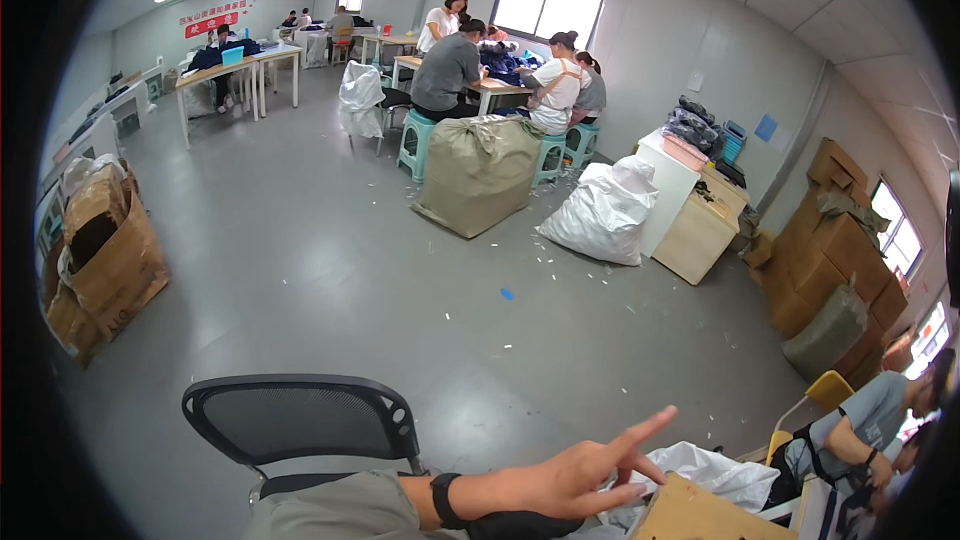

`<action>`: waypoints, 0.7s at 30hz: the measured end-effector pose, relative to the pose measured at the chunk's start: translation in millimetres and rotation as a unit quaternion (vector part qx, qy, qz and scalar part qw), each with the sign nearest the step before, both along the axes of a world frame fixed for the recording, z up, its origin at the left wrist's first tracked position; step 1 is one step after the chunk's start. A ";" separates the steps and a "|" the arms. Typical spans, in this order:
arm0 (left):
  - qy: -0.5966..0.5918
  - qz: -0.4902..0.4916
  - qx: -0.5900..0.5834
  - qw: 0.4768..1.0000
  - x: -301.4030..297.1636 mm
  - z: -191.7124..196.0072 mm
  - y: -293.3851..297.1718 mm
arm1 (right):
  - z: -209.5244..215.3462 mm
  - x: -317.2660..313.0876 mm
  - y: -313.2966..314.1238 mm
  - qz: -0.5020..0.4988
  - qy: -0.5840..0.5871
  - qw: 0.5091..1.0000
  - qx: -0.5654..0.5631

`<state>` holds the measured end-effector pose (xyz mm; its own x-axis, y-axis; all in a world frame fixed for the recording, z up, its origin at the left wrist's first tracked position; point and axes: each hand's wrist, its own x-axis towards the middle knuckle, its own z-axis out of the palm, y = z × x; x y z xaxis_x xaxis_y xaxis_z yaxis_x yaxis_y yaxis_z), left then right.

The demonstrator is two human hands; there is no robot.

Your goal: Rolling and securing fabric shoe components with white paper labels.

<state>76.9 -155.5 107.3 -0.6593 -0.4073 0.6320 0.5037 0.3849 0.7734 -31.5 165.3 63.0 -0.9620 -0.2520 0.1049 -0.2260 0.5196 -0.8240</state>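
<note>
My left hand (590,470) reaches across the lower edge toward the right, with a black band on its wrist and a grey sleeve behind it. Its fingers are spread, one stretched out toward the upper right, and nothing shows in them. Just beyond the fingertips is the corner of a light wooden tabletop (705,515); whether they touch it I cannot tell. A white woven sack (715,470) lies beside the table corner. Behind my forearm stands a black mesh-backed chair (305,420). My right hand is out of the picture.
People sit around a far work table (500,87) piled with dark cloth. A tan sack (480,175) and a white sack (605,210) stand before it. Cardboard boxes (115,250) are at left, stacked cartons (815,270) at right. A seated person (855,430) is nearby at right.
</note>
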 end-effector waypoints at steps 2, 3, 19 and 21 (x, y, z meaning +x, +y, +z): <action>-0.029 0.024 0.080 0.996 6.9 -15.7 -10.0 | -4.2 -23.2 16.3 0.050 -0.058 0.995 0.057; -0.027 0.020 0.081 0.996 5.0 -15.9 -13.0 | -7.2 -29.7 24.3 0.081 -0.125 0.983 0.108; -0.128 0.017 -0.097 0.987 -23.4 -21.8 -26.1 | -19.8 9.5 -51.0 0.087 -0.041 0.986 -0.140; -0.223 -0.025 -0.162 0.961 -11.2 -5.7 -26.9 | -17.4 11.3 -48.7 0.077 -0.038 0.988 -0.129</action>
<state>65.7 -182.4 101.6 -0.9073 -0.1979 0.3709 0.1746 0.6251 0.7608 -20.2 116.5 45.6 -0.9221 -0.3699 0.1131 -0.2174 0.2537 -0.9425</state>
